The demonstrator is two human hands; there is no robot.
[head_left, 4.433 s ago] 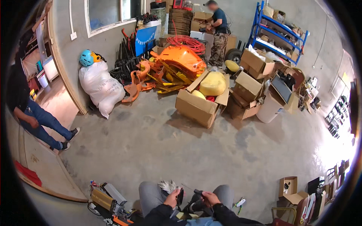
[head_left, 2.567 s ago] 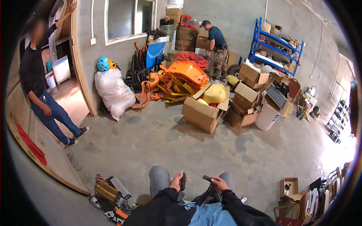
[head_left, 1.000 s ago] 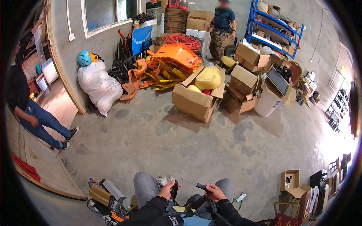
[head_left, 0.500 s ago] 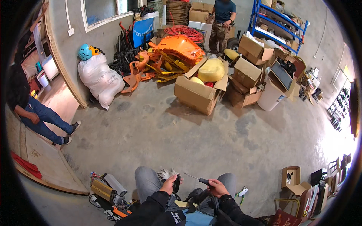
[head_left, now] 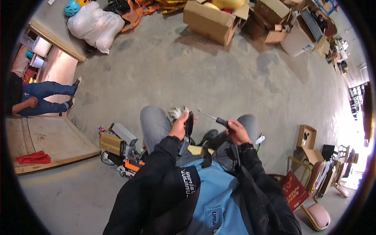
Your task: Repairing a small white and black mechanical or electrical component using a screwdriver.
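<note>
My left hand (head_left: 179,127) is closed on a dark, flat, elongated object (head_left: 189,123), held upright above my lap; its kind cannot be made out. In my right hand (head_left: 238,132) is a screwdriver (head_left: 221,122), gripped by its black handle. Its thin metal shaft points left and away from me, toward the dark object, with a gap between the two. A greyish-white, crumpled thing (head_left: 177,112), perhaps a glove, shows just beyond my left hand.
Left of my knees lie a gold metal box (head_left: 111,143) and several loose parts. On the right are a small open carton (head_left: 306,137) and a folding chair (head_left: 319,216). Farther off stand a large cardboard box (head_left: 205,19) and a white sack (head_left: 95,25). A person (head_left: 43,94) is at the left doorway.
My view has tilted downward, so my hands and lap sit higher in the picture. Both hands keep their hold, the screwdriver still pointing toward the dark object.
</note>
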